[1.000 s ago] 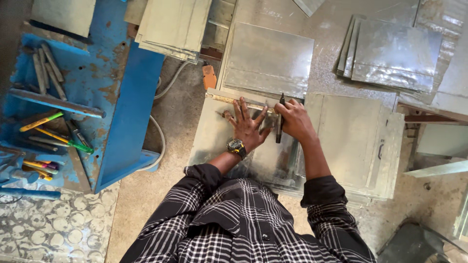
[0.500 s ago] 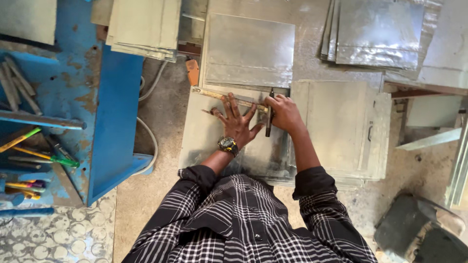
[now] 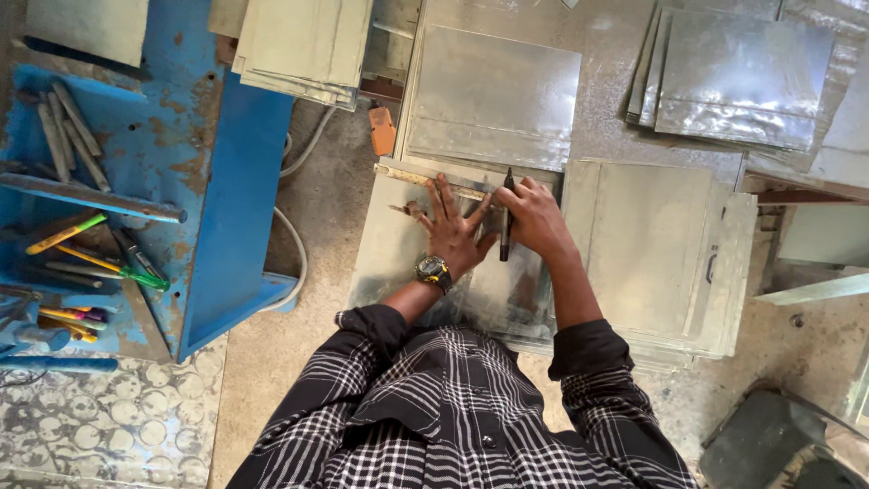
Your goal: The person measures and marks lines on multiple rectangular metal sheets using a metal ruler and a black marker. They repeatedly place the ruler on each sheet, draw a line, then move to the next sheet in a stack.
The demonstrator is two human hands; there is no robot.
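Right hand (image 3: 536,220) around black marker (image 3: 506,217)

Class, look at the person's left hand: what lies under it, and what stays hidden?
The left hand, fingers spread, presses a long ruler onto a grey metal sheet. The right hand holds a dark marker beside it. The palm covers part of the sheet, so any marks there are hidden.
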